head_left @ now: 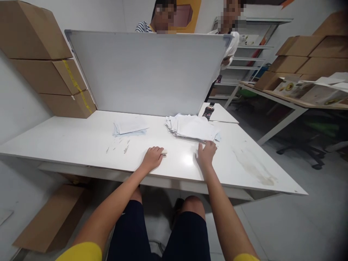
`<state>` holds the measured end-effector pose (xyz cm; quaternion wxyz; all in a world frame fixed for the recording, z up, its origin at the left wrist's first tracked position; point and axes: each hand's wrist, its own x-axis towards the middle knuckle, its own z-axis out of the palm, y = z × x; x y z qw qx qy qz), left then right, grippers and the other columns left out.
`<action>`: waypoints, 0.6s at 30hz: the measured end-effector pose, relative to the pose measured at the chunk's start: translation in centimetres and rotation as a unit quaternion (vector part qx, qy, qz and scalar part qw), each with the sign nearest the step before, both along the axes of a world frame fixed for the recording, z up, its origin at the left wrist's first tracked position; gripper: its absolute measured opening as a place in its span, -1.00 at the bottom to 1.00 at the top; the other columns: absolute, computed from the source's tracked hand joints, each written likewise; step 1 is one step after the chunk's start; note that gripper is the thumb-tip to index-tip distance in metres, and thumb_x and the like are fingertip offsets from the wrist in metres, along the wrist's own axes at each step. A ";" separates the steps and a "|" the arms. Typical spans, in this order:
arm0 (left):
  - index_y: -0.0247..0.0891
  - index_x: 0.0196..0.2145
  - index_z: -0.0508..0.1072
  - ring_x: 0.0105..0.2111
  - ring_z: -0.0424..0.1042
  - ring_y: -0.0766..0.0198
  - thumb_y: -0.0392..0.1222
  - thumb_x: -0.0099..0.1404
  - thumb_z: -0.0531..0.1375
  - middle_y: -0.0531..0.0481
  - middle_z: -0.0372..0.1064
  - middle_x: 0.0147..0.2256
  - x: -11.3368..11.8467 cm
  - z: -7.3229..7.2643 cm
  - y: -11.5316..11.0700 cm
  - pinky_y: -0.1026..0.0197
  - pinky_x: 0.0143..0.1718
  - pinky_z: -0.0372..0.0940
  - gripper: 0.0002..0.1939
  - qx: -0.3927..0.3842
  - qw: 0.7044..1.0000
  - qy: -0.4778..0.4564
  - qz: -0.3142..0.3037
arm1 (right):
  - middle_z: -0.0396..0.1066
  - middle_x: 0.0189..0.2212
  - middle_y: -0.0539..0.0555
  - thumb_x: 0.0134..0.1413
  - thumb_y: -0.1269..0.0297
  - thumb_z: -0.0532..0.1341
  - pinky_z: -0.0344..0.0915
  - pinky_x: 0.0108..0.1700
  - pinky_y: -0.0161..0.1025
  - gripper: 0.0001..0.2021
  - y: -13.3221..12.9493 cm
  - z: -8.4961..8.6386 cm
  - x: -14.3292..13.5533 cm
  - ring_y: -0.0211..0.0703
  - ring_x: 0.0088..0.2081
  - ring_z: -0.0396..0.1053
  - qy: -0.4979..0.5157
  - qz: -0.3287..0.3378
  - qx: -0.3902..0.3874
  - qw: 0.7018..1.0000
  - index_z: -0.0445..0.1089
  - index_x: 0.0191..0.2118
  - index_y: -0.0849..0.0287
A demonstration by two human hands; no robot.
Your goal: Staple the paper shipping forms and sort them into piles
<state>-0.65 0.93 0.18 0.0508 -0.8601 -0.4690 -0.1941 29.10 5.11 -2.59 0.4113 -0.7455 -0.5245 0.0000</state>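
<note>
My left hand (153, 158) is closed round a small pale stapler-like object (164, 153), whose end sticks out to the right, low over the white table (89, 145). My right hand (207, 154) is at the front edge of a large, uneven stack of white papers (193, 127), its fingertips touching the lower right sheets; the thumb is apart from the fingers. Left of that stack lies a smaller pile of white and bluish papers (132, 127). Whether my right fingers grip a sheet is hard to make out.
A whiteboard (149, 72) stands along the table's back. Cardboard boxes (65, 105) are stacked at the back left. A dark bottle (208, 111) stands behind the large stack. Two people are beyond the board. At the right, another table (285, 99) holds boxes.
</note>
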 end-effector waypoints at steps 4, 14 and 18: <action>-0.25 -0.01 0.34 -0.13 0.35 0.04 -0.26 0.33 0.05 -0.16 0.40 -0.16 0.1 0.0 -0.3 0.02 -0.12 0.21 -0.72 0.009 1.000 0.006 0.007 | 0.32 -0.07 0.29 0.20 0.27 -0.04 0.11 0.08 -0.03 -0.66 -0.5 -0.2 -1.4 0.11 0.02 0.18 -0.107 0.108 -0.074 0.986 0.32 -0.02 0.29; -0.24 -0.06 0.36 -0.13 0.36 0.04 -0.26 0.32 0.06 -0.15 0.40 -0.19 0.2 0.2 -0.1 0.02 -0.12 0.21 -0.75 0.013 1.000 0.018 0.016 | 0.15 0.21 0.38 0.24 0.26 -0.07 0.03 0.17 0.02 -0.43 3.1 0.7 -1.8 0.18 0.17 0.11 -0.179 0.106 -0.163 0.964 -0.01 0.32 0.40; -0.27 -0.04 0.38 -0.12 0.37 0.04 -0.25 0.31 0.07 -0.16 0.43 -0.18 0.5 0.3 -0.4 0.03 -0.12 0.22 -0.73 0.008 1.000 0.005 0.014 | 0.16 0.22 0.36 0.26 0.28 -0.10 0.05 0.18 0.00 -0.45 2.1 1.1 -1.9 0.16 0.19 0.12 -0.177 0.112 -0.169 0.963 0.02 0.32 0.37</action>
